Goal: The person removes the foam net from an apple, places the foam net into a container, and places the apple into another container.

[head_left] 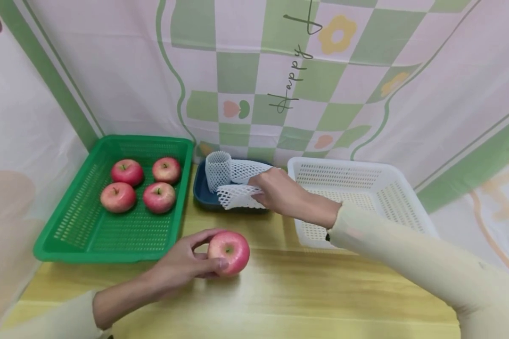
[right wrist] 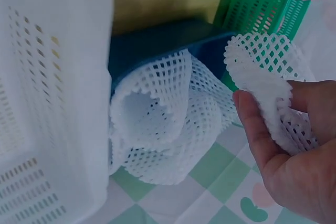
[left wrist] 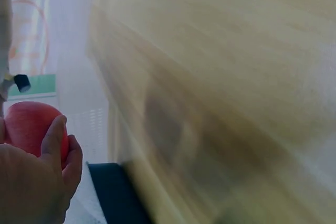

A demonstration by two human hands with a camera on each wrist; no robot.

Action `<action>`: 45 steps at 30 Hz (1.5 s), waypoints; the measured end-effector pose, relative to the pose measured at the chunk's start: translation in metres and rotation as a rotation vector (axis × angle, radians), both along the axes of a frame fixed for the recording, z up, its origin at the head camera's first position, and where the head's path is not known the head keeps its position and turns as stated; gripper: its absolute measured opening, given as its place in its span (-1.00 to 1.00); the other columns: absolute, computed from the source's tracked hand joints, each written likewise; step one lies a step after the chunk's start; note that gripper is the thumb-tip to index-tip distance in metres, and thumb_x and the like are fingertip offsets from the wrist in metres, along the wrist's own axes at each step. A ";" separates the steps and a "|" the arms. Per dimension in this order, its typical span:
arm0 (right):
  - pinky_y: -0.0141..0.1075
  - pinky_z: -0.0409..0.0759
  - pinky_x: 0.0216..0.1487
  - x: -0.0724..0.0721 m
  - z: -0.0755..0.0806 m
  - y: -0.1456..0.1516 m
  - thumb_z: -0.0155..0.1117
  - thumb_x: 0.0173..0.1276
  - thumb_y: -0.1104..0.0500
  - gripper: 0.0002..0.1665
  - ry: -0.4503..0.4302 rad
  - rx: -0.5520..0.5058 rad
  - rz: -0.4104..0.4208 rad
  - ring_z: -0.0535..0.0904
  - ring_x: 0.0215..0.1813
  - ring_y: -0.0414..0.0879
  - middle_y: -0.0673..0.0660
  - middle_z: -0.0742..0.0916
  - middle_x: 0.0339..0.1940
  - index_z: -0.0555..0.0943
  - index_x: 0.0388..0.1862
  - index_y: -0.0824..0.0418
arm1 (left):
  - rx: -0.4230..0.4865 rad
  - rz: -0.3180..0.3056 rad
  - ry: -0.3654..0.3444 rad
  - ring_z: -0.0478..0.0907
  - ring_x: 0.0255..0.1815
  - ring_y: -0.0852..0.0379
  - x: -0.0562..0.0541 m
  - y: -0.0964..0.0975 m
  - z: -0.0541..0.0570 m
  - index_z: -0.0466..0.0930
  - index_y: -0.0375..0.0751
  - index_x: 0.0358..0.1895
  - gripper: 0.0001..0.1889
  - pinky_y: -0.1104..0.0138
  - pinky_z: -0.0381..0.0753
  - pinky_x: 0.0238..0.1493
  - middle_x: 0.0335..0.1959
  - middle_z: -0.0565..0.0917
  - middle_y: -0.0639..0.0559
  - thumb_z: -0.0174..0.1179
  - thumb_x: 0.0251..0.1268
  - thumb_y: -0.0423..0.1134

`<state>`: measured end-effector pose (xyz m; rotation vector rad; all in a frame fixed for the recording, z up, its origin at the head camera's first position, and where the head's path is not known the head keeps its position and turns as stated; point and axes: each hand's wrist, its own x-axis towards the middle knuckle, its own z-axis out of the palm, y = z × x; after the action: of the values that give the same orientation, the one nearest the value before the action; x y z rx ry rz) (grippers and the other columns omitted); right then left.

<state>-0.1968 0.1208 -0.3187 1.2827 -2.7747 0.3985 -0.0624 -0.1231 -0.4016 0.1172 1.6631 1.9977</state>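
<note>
My left hand (head_left: pixel 186 261) grips a red apple (head_left: pixel 233 249) above the table, its stem end turned up; the left wrist view shows fingers curled round the apple (left wrist: pixel 32 125). Over the dark blue tray (head_left: pixel 200 190), my right hand (head_left: pixel 277 190) pinches a white foam net sleeve (head_left: pixel 237 195). In the right wrist view that foam net (right wrist: pixel 262 72) sits between thumb and fingers, partly flattened. More foam nets (right wrist: pixel 152 114) lie in the blue tray, one of them standing upright (head_left: pixel 217 170) in the head view.
A green basket (head_left: pixel 89 256) at the left holds several apples (head_left: pixel 127 173). To the right of the blue tray stands a white perforated basket (head_left: pixel 360 165). Behind them hangs a checked cloth (head_left: pixel 237 70), and the wooden table (head_left: pixel 301 292) extends in front.
</note>
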 end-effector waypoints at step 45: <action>-0.04 0.80 -0.17 -0.042 -0.058 -0.055 0.25 0.55 0.31 -0.87 -0.046 0.244 -0.073 0.75 -0.20 0.12 0.24 0.78 -0.21 0.67 -0.02 0.32 | -0.407 0.020 0.073 0.45 0.31 -0.05 -0.058 -0.144 0.028 -0.09 -0.49 0.66 -0.11 0.05 0.77 0.19 0.54 0.18 -0.45 0.29 0.55 -0.25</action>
<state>-0.2391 0.0655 -0.3765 1.2235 -2.9733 0.0881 -0.1206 -0.2673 -0.3734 0.0254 2.0869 1.6442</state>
